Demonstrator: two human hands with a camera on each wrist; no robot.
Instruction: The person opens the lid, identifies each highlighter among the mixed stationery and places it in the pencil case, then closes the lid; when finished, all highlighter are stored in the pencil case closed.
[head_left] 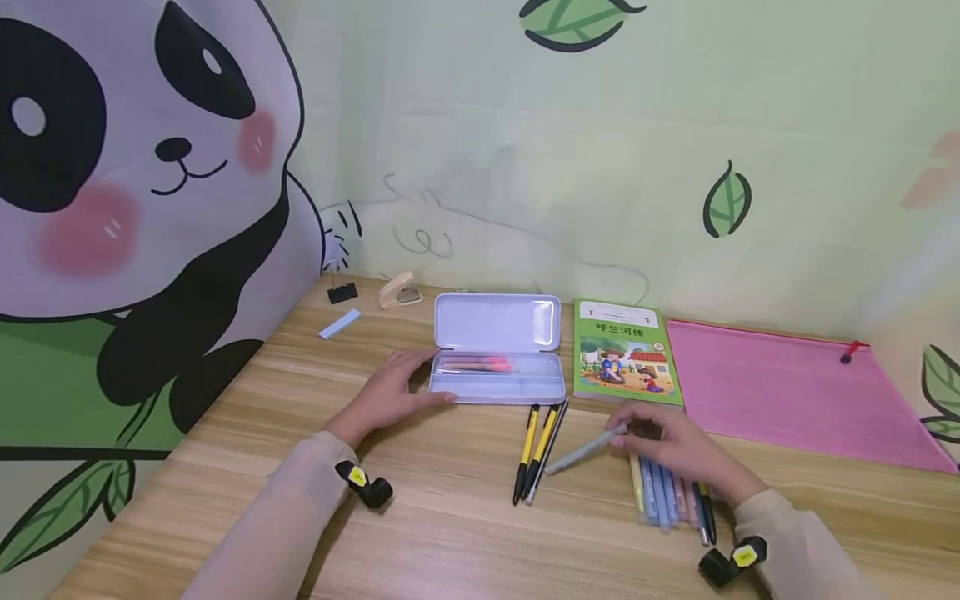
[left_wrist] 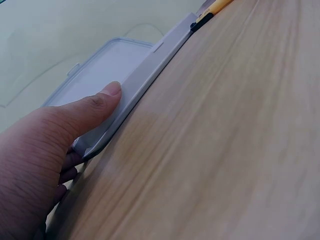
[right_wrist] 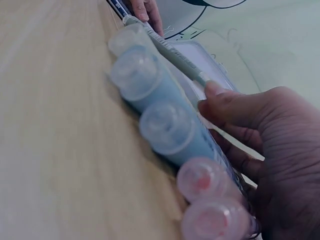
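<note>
Grey pen (head_left: 585,450) is pinched by its back end in my right hand (head_left: 675,450), slanting down so its tip almost meets the yellow pens (head_left: 536,450) lying just in front of the open pencil case (head_left: 498,387), which my left hand (head_left: 393,392) steadies, thumb pressed flat along its near wall. Such an end-only grip could let the pen swing or slip free. My right wrist hovers over the row of capped markers (head_left: 663,496) right of the case, and a careless lift might roll them across the desk (head_left: 450,533).
</note>
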